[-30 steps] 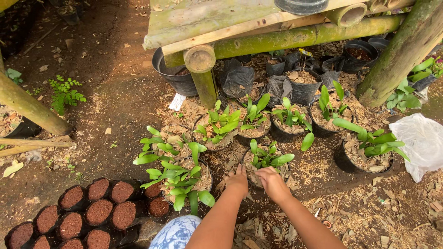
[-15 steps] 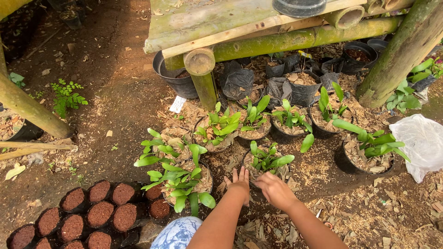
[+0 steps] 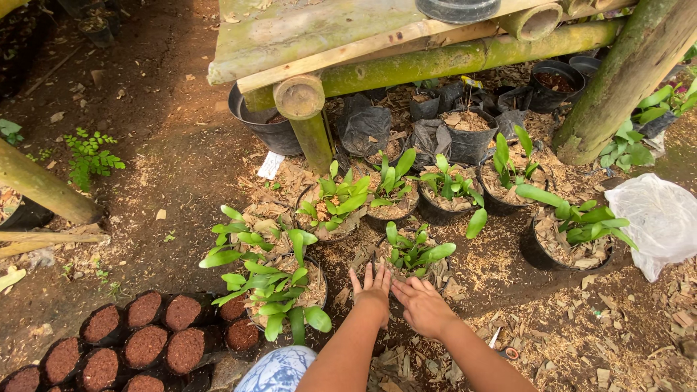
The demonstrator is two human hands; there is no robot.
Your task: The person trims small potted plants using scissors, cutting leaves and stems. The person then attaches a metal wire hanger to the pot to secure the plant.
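We see a small potted plant on the dirt ground, its green leaves fanning out over a dark pot filled with wood chips, in front of a row of similar pots and just right of a bushier leafy plant. Both our forearms reach forward from the bottom edge and meet at the near side of this pot. The left hand lies palm down with fingers spread and pointing away from us, its grip apart, fingertips touching the pot's near rim. The right hand is also palm down, fingers loosely splayed and angled toward the left, grip apart, resting against the chips by the pot's near edge and almost touching the left hand. Beyond the pots stands a bamboo worktop on thick green poles, with black bags beneath it. Round soil-filled bags cluster at lower left; a clear plastic bag lies at right.
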